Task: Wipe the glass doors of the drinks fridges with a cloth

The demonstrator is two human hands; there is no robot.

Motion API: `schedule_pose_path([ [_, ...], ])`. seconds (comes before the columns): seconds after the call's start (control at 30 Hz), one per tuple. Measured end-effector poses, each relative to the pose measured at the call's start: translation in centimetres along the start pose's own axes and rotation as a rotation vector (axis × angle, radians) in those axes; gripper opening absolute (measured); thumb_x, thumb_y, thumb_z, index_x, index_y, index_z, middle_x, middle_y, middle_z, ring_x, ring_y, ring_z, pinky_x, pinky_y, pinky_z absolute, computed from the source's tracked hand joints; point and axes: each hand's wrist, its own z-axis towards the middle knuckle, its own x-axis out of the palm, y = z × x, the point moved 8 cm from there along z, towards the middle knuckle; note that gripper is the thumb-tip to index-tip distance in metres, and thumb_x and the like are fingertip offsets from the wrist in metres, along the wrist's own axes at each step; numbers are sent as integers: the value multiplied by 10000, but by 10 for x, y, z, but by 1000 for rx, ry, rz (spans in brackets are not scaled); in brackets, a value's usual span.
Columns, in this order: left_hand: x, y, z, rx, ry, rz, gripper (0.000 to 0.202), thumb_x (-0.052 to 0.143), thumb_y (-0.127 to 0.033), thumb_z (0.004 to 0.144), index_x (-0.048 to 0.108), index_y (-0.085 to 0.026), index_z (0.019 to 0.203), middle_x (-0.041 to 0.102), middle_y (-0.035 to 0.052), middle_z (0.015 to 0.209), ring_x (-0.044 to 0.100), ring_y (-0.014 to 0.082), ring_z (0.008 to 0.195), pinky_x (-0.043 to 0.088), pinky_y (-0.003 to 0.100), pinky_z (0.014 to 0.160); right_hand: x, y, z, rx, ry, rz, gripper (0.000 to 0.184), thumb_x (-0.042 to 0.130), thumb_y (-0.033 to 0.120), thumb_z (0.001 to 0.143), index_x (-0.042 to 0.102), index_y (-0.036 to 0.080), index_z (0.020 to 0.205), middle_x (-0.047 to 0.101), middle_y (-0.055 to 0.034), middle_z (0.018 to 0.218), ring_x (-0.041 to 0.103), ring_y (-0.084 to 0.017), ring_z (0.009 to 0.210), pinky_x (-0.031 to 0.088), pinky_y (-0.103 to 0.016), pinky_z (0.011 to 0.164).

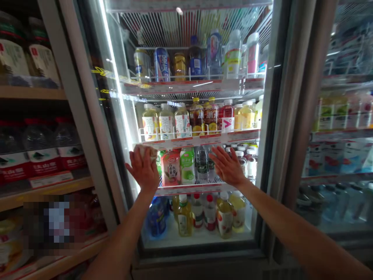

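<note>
Both arms reach forward to the glass door [201, 242] of a lit drinks cooler. Under the fingers of my left hand [143, 171] is a crumpled light cloth [150, 151], held against the glass near the left side of the door. My right hand [227, 166] is empty, its fingers apart, raised flat at the glass to the right of the middle. Behind the glass, between my hands, are a red drink bottle [171, 169] and a green drink bottle [187, 167]. Whether the right palm touches the glass is hard to make out.
Cooler shelves hold rows of bottles and cans, among them a blue can [162, 64] and tea bottles [150, 122]. At the left stands a wooden shelf [32, 93] with packed bottles. A door frame [294, 128] separates another cooler on the right.
</note>
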Motion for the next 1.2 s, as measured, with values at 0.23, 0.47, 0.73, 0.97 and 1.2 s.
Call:
schedule_pose_path([
  [0.23, 22, -84, -18, 478, 179, -112, 392, 446, -248, 874, 502, -284, 1260, 416, 35, 1401, 154, 192, 1389, 56, 443, 1139, 2, -1, 0, 16, 17, 39, 557, 407, 206, 880, 263, 248, 1417, 424, -59, 1406, 280, -174, 1357, 82, -472, 1137],
  [0.47, 5, -19, 12, 4, -50, -46, 463, 415, -298, 890, 407, -197, 1341, 302, 123, 1458, 169, 234, 1386, 92, 479, 1118, -1, 0, 1, -2, 4, -3, 541, 410, 198, 880, 289, 229, 1406, 453, -66, 1384, 294, -180, 1351, 74, -469, 1139],
  [0.73, 29, -106, 1, 548, 160, -109, 434, 444, -207, 870, 454, -305, 1293, 437, 20, 1388, 199, 166, 1377, 20, 430, 1141, -4, 0, 2, 29, 26, 71, 559, 393, 192, 879, 260, 246, 1419, 407, -67, 1417, 288, -185, 1354, 106, -483, 1132],
  [0.97, 8, -21, 50, -141, -13, -100, 469, 407, -318, 887, 410, -193, 1339, 276, 141, 1467, 159, 274, 1385, 66, 547, 1102, -21, -20, -14, 234, 22, 46, 596, 395, 205, 878, 196, 203, 1440, 325, -118, 1458, 248, -238, 1369, 201, -514, 1097],
  [1.2, 29, -122, 0, 607, 212, -156, 465, 461, -174, 855, 445, -308, 1299, 433, 19, 1389, 176, 159, 1383, 21, 427, 1141, -30, -17, -22, 289, -27, 64, 628, 390, 212, 884, 131, 238, 1455, 300, -101, 1473, 229, -239, 1376, 173, -511, 1104],
])
